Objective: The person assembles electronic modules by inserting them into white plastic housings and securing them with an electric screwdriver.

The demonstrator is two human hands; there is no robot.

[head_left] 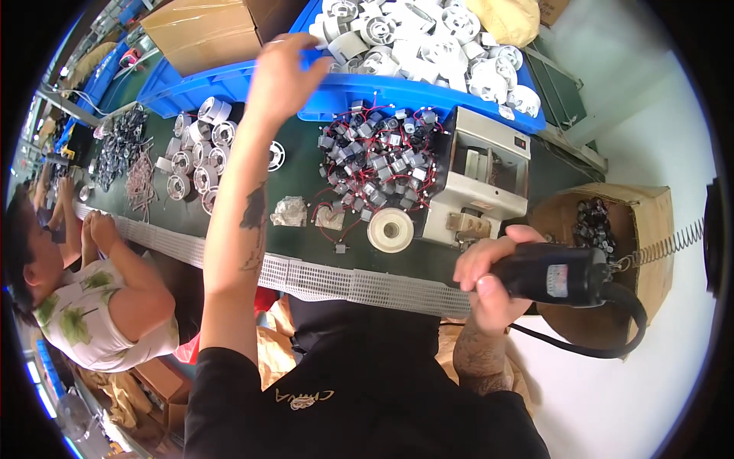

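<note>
My left hand [283,76] is stretched out over the rim of a blue bin [382,86], thumb apart from the fingers, with nothing seen in it. Just right of its fingertips lie heaped white plastic housings [428,50]. My right hand [493,279] is wrapped round a black electric screwdriver [550,275], held in the air over the front right edge of the bench. A coiled spring [665,249] and a black cable run from the tool's back end. Small motors with red wires [378,161] are piled on the bench between my arms.
A beige machine [485,172] stands right of the motors, with a round white disc [391,230] beside it. White ring parts [202,149] lie left of my forearm. A carton of black parts [642,229] sits at the right. Another person [107,298] works at the left.
</note>
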